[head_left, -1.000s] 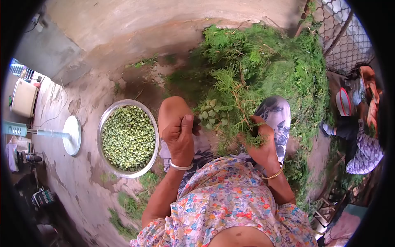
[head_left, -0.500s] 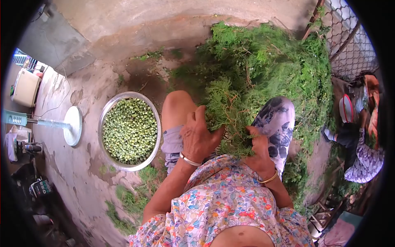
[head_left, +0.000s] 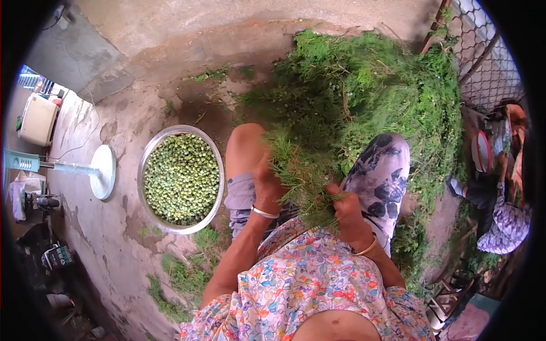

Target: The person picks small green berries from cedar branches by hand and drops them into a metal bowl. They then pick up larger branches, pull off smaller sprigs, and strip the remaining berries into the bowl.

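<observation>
A feathery green sprig [head_left: 304,176] hangs between my knees, over my lap. My right hand [head_left: 350,216] is closed on its lower right side, with thumb and fingers pinched round the stems. At the sprig's left edge is my left hand [head_left: 268,184], dim and partly behind the foliage; its fingers are too hidden to read. Left of my knee, a round metal basin [head_left: 145,204] holds a heap of small green cones [head_left: 182,179].
A large pile of green branches [head_left: 392,96] lies beyond my knees and along the right. A pedestal fan [head_left: 103,172] stands at the left. Wire mesh [head_left: 489,62] is at the upper right. Another person's patterned sleeve [head_left: 506,227] shows at the far right.
The sprig has tipped left and toward my lap. My left hand, earlier apart from it with fingers raised, has moved right to its edge. My right hand has shifted slightly lower, still holding it.
</observation>
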`<action>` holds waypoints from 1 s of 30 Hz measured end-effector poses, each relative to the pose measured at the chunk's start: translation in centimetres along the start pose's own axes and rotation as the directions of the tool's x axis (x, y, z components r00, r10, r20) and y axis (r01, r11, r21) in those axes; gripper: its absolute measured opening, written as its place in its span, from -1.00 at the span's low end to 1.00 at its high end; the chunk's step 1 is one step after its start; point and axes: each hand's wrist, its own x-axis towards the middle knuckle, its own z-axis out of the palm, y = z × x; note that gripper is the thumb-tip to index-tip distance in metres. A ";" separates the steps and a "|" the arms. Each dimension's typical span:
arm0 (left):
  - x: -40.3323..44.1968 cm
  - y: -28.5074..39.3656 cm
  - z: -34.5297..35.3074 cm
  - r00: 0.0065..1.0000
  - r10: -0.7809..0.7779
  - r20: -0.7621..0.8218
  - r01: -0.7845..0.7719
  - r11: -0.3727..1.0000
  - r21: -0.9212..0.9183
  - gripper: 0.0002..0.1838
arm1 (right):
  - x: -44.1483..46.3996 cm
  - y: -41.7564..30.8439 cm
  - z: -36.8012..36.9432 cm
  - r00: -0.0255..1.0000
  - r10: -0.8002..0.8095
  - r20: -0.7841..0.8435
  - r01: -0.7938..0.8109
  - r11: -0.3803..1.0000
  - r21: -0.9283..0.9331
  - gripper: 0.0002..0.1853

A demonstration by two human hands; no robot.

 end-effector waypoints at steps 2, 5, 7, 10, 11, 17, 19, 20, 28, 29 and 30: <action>0.3 -0.2 -0.4 0.999 -0.034 -0.012 0.035 0.997 0.062 -0.73 | 0.0 0.2 0.5 0.998 0.048 -0.035 -0.045 0.997 0.070 -0.59; 0.6 -3.4 -0.8 0.995 0.103 0.002 -0.103 0.994 0.038 -0.69 | 0.3 -0.2 0.5 0.999 0.037 -0.017 -0.037 0.999 -0.008 -0.61; 0.8 -3.7 -0.6 0.976 0.109 -0.189 -0.092 0.991 0.098 -0.75 | 0.9 -1.7 -0.2 1.000 0.025 0.018 -0.024 0.999 -0.038 -0.59; 3.1 -2.6 -4.2 0.818 -0.574 0.037 0.479 0.644 -0.596 -0.84 | -0.4 -1.9 -0.8 0.986 0.163 -0.020 -0.163 0.986 0.033 -0.67; 3.5 -3.5 -5.8 0.817 -0.575 0.035 0.478 0.644 -0.597 -0.84 | -1.1 -1.4 -0.7 0.986 0.163 -0.018 -0.162 0.986 0.033 -0.67; 3.4 0.4 -5.6 0.709 -0.640 0.297 0.349 -0.048 -0.936 -0.78 | -0.9 -1.8 -2.1 0.881 0.406 -0.241 -0.378 0.912 0.157 -0.84; 2.9 0.5 -5.7 0.717 -0.619 0.319 0.328 -0.104 -0.939 -0.75 | -1.2 -1.5 -2.3 0.785 0.580 -0.219 -0.527 0.810 0.258 -0.87; 2.7 0.2 -6.1 0.735 -0.554 0.391 0.376 -0.148 -0.915 -0.74 | -1.1 -1.5 -2.3 0.788 0.577 -0.213 -0.525 0.812 0.256 -0.87; 2.7 -0.1 -17.1 0.859 -0.360 -0.364 0.210 0.896 -0.392 -0.56 | -1.3 -1.3 -2.9 0.660 0.738 -0.140 -0.423 0.519 0.743 -0.73; 3.0 -0.9 -18.6 0.773 -0.260 -0.578 0.347 0.937 0.043 -0.45 | -1.3 -1.5 -3.0 0.654 0.741 -0.153 -0.418 0.523 0.743 -0.73; 3.0 -4.0 -21.5 0.835 0.046 -0.549 0.287 0.815 0.504 -0.46 | -1.1 -1.8 -3.0 0.656 0.744 -0.125 -0.429 0.504 0.749 -0.73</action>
